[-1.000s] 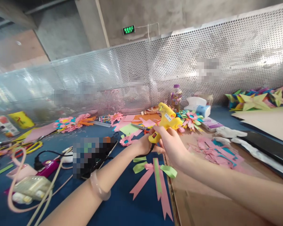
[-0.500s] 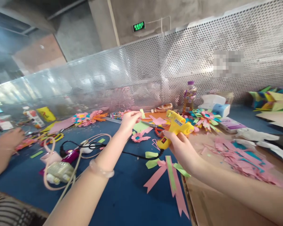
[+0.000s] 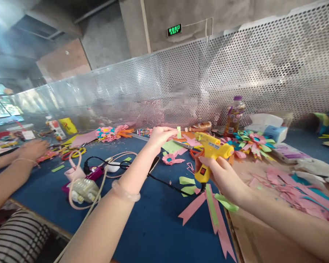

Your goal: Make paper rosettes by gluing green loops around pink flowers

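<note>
**Yellow glue gun (image 3: 213,149) in the right hand (image 3: 225,179), green strip (image 3: 179,132) in the left hand (image 3: 160,136)**

Yellow plastic sits firmly in the right hand: the fingers are wrapped fully around the handle, closed tight, with the red switch showing just below them. The glue gun is held up above the table (image 3: 153,226), over the edge where the blue cloth meets a sheet of cardboard (image 3: 257,241), and its nozzle points to the right. A black cord (image 3: 167,182) runs from the base of the handle across the cloth towards the left.

The left hand reaches further out over the table, thumb and fingertips pinched shut on the green strip, which stands upright between them. A clear bangle (image 3: 125,191) circles that wrist.

Below the glue gun lies a pink and green paper ribbon (image 3: 212,215), flat on the cloth, its tails fanning towards the near edge. A small pink paper flower (image 3: 170,159) lies between the two hands, on the cloth. Behind the gun are a larger many-coloured paper flower (image 3: 253,140), a bottle (image 3: 233,117) and a tissue box (image 3: 271,128) — all close to the perforated metal screen (image 3: 263,65). Pink paper scraps (image 3: 290,186) are scattered over the cardboard on the right.

At the far left another person's hand (image 3: 33,149) rests on the table, well apart from the glue gun.
</note>
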Tool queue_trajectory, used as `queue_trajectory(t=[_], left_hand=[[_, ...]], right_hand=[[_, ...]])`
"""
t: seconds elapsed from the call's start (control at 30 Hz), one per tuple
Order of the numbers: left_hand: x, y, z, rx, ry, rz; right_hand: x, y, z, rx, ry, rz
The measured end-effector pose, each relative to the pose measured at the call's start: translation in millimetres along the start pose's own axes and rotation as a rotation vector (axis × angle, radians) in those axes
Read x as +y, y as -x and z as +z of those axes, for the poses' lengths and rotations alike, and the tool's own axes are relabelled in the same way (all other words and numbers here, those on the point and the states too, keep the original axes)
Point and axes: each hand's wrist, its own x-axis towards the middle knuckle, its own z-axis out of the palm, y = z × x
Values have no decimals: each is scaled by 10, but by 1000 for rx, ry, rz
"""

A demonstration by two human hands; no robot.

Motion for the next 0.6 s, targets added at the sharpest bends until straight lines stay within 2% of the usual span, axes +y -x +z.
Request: queue_trajectory(t=[0.17, 0.33, 0.6], left_hand=[[18, 10, 32, -4, -72, 84], [57, 44, 69, -29, -149, 152], [56, 47, 79, -58, -167, 170]], right_hand=[[-95, 103, 64, -76, 94, 67], [-125, 130, 86, -108, 167, 60], [-47, 111, 75, -80, 121, 72]])
